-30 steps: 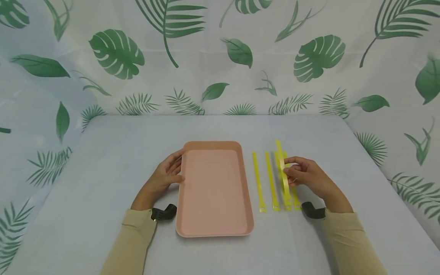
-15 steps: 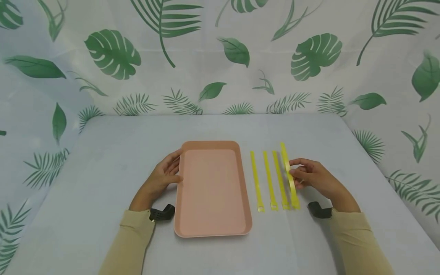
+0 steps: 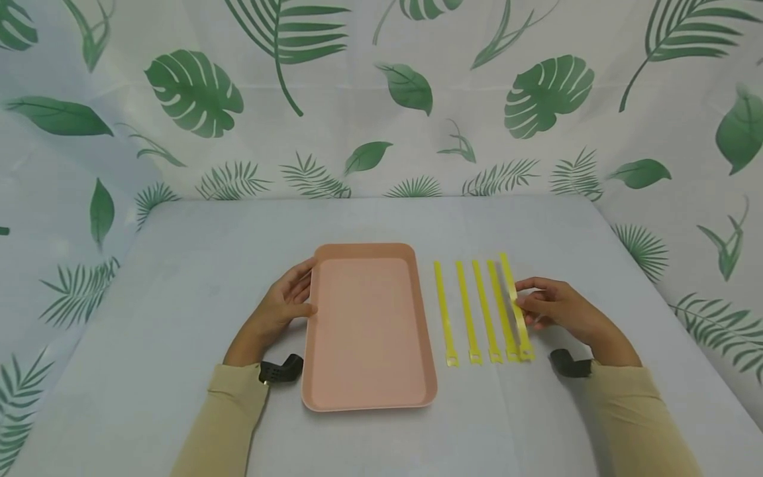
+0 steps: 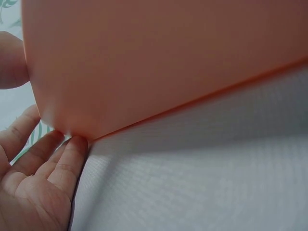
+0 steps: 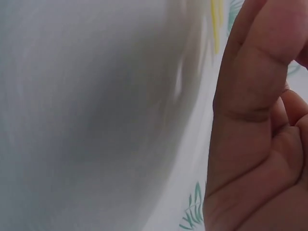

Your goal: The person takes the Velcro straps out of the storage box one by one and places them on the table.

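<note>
A pink rectangular tray (image 3: 372, 331) lies in the middle of the table. At its left side my left hand (image 3: 280, 308) holds the edge, thumb on the rim; the left wrist view has the fingers (image 4: 72, 159) against the tray's outer wall. To the right of the tray, several flat yellow cable ties (image 3: 467, 311) with slotted, wider ends lie side by side. My right hand (image 3: 560, 311) pinches one more yellow cable tie (image 3: 520, 321) between thumb and forefinger, just right of the row and slightly raised. In the right wrist view the fingers (image 5: 255, 101) fill the right side.
A white cloth covers the table (image 3: 208, 252). A white backdrop (image 3: 334, 132) with green leaf prints stands behind and at both sides. Black wrist cameras sit on the left wrist (image 3: 281, 368) and right wrist (image 3: 570, 364).
My right hand has moved rightward with a pinched cable tie, passing along the row; the ties lying behind it now show fully. My left hand and the tray keep their places.
</note>
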`<state>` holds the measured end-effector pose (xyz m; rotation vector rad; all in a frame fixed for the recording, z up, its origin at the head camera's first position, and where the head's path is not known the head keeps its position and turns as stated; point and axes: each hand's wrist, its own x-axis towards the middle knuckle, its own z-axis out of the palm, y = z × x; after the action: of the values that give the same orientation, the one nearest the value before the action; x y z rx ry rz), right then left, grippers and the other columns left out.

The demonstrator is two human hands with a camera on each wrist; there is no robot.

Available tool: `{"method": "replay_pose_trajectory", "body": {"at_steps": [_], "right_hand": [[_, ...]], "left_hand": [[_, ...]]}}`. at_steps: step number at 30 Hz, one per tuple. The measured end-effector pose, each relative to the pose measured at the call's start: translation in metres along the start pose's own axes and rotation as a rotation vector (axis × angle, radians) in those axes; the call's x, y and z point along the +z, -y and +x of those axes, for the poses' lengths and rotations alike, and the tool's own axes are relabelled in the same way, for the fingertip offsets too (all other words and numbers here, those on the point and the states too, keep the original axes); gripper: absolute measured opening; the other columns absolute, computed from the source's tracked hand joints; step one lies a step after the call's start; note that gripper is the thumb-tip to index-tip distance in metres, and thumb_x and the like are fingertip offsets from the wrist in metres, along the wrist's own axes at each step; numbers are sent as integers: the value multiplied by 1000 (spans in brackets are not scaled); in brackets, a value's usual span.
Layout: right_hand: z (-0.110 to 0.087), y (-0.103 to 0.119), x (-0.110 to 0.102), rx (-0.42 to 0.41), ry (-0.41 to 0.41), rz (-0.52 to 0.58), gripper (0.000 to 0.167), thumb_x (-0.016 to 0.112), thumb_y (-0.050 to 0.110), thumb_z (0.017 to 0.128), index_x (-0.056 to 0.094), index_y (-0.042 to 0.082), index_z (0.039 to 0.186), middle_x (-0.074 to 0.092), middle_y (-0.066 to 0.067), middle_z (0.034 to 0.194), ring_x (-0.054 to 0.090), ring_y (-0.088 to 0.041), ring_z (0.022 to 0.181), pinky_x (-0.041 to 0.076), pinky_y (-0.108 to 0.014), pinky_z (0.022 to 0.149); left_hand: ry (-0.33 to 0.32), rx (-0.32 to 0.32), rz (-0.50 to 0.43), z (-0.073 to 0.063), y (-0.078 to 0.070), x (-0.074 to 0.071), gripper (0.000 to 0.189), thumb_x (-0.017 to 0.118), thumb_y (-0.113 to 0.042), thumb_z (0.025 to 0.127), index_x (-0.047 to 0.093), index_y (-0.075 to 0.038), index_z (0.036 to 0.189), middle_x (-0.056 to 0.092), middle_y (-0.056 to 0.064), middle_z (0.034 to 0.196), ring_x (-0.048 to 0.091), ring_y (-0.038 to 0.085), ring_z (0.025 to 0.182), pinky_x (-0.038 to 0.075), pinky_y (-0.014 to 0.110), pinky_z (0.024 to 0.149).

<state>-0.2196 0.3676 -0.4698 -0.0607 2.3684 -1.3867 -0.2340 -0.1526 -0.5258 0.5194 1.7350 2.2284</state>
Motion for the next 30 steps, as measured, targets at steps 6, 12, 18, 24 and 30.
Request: {"method": "replay_pose_trajectory", "body": {"at_steps": [6,12,18,24,30], "right_hand": [[2,-2,-2,32,9,-19,50,67,10,106,48,-14,145,70,-4,88,67,-15,76,63,-30,66],[3,-5,-3,40,17,-55,47,67,10,106,50,-14,142,70,-5,91,66,-16,75,62,-30,64],[4,-3,-1,84,-7,-72,44,69,9,104,52,-12,139,70,-4,91,66,-16,77,62,-28,65],[2,-1,0,101,-32,-105,45,69,13,106,53,-12,139,70,-6,91,66,-17,78,62,-28,66],[-3,3,3,94,-113,-249,43,67,14,107,55,-12,139,71,-12,99,68,-21,83,62,-30,67]], "left_hand": [[-10,1,11,-1,0,0,104,67,15,78,10,17,165,12,36,174,8,50,162,37,16,122],[-16,-4,11,-2,-1,0,104,66,15,78,11,16,166,12,36,174,9,49,163,37,15,121],[-14,-1,15,-2,-1,0,104,69,14,79,11,16,166,12,36,174,9,50,162,37,15,121],[-17,-6,9,-3,1,-1,104,68,13,80,11,16,166,12,36,174,9,50,162,38,15,120],[-17,-5,6,-2,4,-1,104,69,13,79,11,16,166,12,37,173,9,50,162,38,16,121]]}}
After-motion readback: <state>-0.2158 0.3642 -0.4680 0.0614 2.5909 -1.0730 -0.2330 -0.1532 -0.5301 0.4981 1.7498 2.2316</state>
